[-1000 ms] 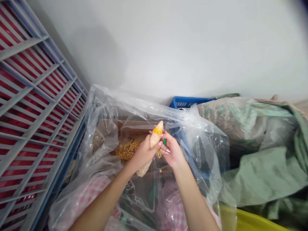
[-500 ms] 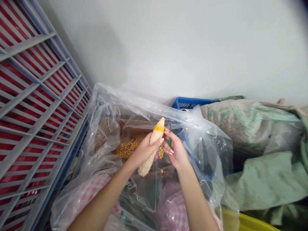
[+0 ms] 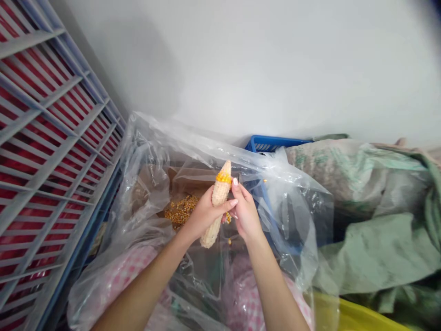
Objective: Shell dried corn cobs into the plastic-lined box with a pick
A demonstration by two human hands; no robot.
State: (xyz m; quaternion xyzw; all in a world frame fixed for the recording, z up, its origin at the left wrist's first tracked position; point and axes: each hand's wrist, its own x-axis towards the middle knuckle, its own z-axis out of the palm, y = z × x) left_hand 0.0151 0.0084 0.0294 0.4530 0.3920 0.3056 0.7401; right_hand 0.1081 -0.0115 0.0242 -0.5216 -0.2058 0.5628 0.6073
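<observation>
corn cob (image 3: pixel 220 192) in left hand (image 3: pixel 205 215), right hand (image 3: pixel 245 210) just beside

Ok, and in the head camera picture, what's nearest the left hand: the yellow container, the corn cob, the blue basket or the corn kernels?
1. The corn cob: gripped in the left hand, in the middle.
2. The pile of loose corn kernels: just left of that hand.
3. The blue plastic basket: up by the wall.
4. The yellow container: down in the bottom right corner.
</observation>
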